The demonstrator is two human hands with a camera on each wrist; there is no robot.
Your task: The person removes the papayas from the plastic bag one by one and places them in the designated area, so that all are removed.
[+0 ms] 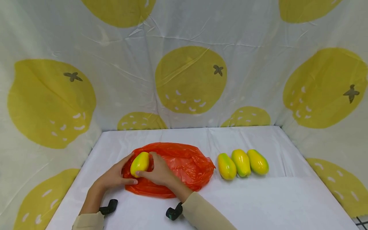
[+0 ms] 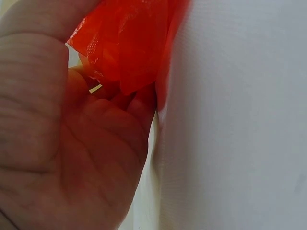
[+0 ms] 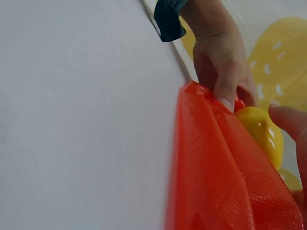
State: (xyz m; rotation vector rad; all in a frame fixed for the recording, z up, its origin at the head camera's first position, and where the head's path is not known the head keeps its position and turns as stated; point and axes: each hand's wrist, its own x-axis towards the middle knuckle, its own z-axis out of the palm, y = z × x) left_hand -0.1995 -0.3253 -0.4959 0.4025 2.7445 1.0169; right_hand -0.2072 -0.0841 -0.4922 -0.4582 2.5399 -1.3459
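Observation:
A red plastic bag (image 1: pixel 187 163) lies spread on the white table, crumpled. My right hand (image 1: pixel 162 172) holds a glossy yellow-green mango (image 1: pixel 140 164) between thumb and fingers, over the left part of the bag. At the bag's left edge, my left hand (image 1: pixel 113 175) grips the plastic; its thumb presses on the bag in the right wrist view, beside the mango (image 3: pixel 264 136). Red film (image 2: pixel 129 48) covers the left fingertips in the left wrist view, so they are partly hidden.
Three more yellow-green mangoes (image 1: pixel 241 163) lie side by side to the right of the bag. White cloth covers the table (image 1: pixel 258 198). Lemon-printed fabric walls (image 1: pixel 247 64) stand at the back and both sides.

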